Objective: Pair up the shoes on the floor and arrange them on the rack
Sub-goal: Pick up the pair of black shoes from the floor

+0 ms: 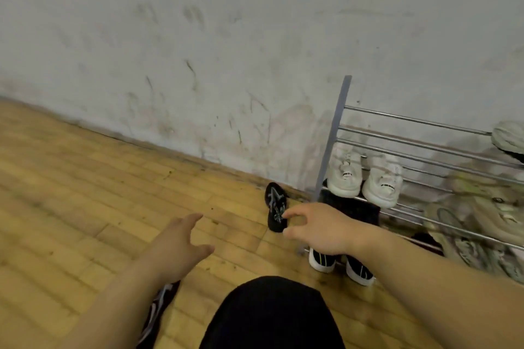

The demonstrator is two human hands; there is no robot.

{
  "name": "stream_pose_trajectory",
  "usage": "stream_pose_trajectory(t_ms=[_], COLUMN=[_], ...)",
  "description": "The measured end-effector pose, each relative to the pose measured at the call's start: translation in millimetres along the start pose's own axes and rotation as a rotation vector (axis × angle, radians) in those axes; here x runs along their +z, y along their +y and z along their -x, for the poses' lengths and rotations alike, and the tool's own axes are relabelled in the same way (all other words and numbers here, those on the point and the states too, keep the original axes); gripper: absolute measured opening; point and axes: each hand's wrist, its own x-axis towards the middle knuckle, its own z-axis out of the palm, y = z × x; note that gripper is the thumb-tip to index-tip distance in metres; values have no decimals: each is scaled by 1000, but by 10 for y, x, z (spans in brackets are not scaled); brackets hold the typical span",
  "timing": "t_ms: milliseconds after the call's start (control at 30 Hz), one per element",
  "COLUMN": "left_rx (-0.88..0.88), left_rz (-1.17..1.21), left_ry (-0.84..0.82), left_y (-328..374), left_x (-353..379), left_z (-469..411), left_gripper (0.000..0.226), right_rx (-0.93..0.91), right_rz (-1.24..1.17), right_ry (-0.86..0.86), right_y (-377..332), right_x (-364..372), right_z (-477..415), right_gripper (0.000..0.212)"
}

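Black-clad knee (272, 312), left hand (181, 246) spread over open floor (85, 193), right hand (320, 228) fingers parted by black shoe (275, 204) beside rack (334, 133) edge

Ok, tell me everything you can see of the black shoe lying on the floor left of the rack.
The black shoe with grey streaks lies on the wooden plank floor, lengthwise toward the white wall, just left of the metal rack's grey post. Its material is too blurred to tell. The right hand reaches over its near end, one fingertip overlapping it; contact is unclear.
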Motion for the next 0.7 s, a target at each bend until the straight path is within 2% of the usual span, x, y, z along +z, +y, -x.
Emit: stream_pose_trajectory(t_ms=[133, 300, 400, 467, 567, 633, 700], left_rx=[-280, -598, -737, -785, -833, -793, -683], left_rz=[37, -12, -67, -99, -162, -221, -232], left_ry=[-32, -92, -124, -140, -85, -40, -23], left_y=[-799, -1827, -2429, -2619, -2546, -2505, -2290], left_x=[552, 1314, 1776, 1992, 2067, 2118, 2158], left_z=[-313, -690, -871, -946, -1004, -1055, -1188], left_gripper=[98, 113, 112, 104, 87, 85, 86], right_rx=[37, 117, 171, 188, 180, 208, 218], right_rz=[1, -20, 17, 31, 90, 137, 178], right_ry=[-98, -190, -294, -304, -337, -357, -304], right_y=[6, 343, 602, 783, 1043, 1170, 1301], right_x=[410, 954, 1185, 1311, 1507, 1614, 1710], right_z=[-623, -1429, -1903, -2166, -2530, -2761, -2991], right_gripper=[61, 65, 68, 65, 58, 59, 60])
